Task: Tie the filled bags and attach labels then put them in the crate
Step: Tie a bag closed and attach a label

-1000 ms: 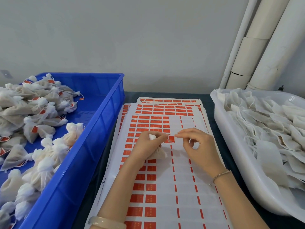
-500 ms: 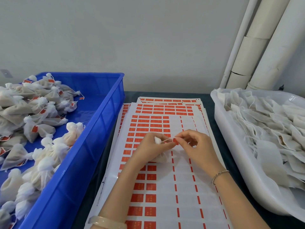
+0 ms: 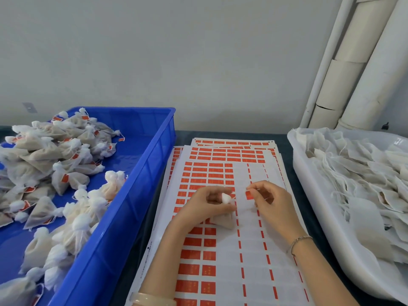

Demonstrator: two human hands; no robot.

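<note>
Pale wall (image 3: 176,51) backs the dark table (image 3: 284,146). At left, the blue crate (image 3: 123,217) holds tied, labelled bags (image 3: 44,164). Over the label sheets (image 3: 249,261) at centre, my left hand (image 3: 205,206) grips a filled bag (image 3: 225,219) by its neck. Just right of it, my right hand (image 3: 271,204) pinches a red label (image 3: 249,195) between thumb and forefinger. Farthest right, a white tub (image 3: 309,195) holds untied bags (image 3: 364,184).
</note>
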